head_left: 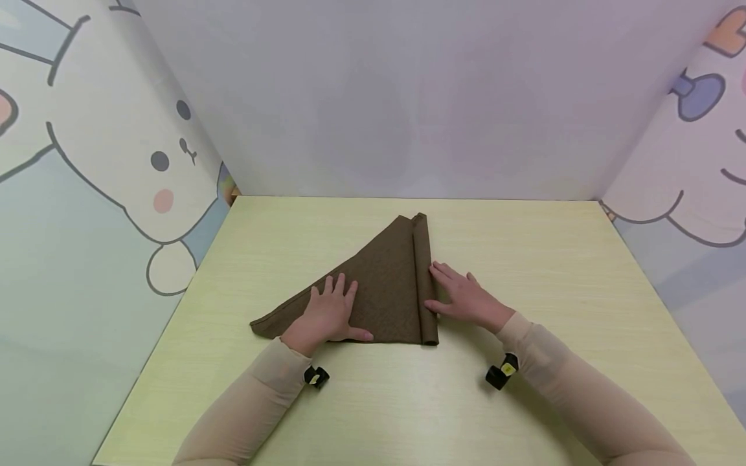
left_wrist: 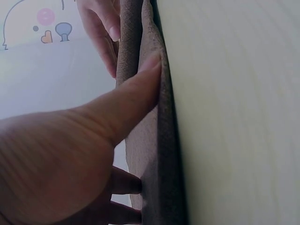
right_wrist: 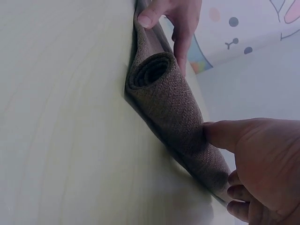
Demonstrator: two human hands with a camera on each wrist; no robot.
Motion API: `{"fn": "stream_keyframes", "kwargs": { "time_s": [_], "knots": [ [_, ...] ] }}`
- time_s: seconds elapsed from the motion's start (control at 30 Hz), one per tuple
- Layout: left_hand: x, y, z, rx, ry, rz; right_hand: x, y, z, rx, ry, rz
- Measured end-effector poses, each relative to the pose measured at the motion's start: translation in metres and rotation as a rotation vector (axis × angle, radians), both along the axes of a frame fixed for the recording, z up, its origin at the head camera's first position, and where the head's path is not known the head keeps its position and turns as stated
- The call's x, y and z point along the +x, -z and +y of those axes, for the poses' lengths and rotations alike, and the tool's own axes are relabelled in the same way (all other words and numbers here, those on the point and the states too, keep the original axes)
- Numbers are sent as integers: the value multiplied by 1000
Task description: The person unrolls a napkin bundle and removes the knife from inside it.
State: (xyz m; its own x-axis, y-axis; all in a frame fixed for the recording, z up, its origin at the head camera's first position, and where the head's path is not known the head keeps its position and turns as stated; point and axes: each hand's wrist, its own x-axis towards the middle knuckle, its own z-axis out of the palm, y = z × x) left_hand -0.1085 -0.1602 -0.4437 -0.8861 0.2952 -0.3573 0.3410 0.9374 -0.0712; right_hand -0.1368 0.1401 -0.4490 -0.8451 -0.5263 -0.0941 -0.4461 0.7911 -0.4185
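A brown cloth [head_left: 387,294] lies on the table, its left part a flat triangle tapering to a point. Its right edge is wound into a narrow roll [head_left: 426,285] running front to back; the spiral end [right_wrist: 149,74] shows in the right wrist view. My left hand [head_left: 326,314] rests on the flat part with fingers spread, its thumb [left_wrist: 133,91] along the front edge. At the roll's right side, my right hand [head_left: 466,301] touches it with thumb [right_wrist: 222,132] and fingertips, fingers fairly straight and not wrapped round it.
The pale wooden table [head_left: 524,395] carries the cloth near its middle. A plain wall [head_left: 408,97] rises at the back edge, and cartoon-printed panels [head_left: 116,194] flank both sides. A small black device sits on each wrist.
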Motion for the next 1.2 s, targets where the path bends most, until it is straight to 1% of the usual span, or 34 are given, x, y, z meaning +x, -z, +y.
{"fn": "stream_keyframes", "kwargs": {
  "time_s": [0.27,0.47,0.57,0.63,0.73,0.87,1.07,1.2],
  "knots": [
    [-2,1,1,16,-1,-13,2,-4,-13,-45,-15,32],
    [-2,0,4,-1,24,-1,1,-1,-25,-2,-39,49],
    [-2,-1,9,-6,36,7,1,1,-29,17,-54,56],
    [-3,-1,14,10,47,13,1,2,-32,26,-64,61],
    [-3,0,23,38,69,21,2,4,-35,50,-72,74],
    [-3,3,34,37,99,32,3,6,-36,80,-74,87],
    [-2,4,41,24,101,22,5,6,-34,77,-72,86],
    [-1,2,42,26,100,19,6,4,-32,71,-74,94]
  ]
}}
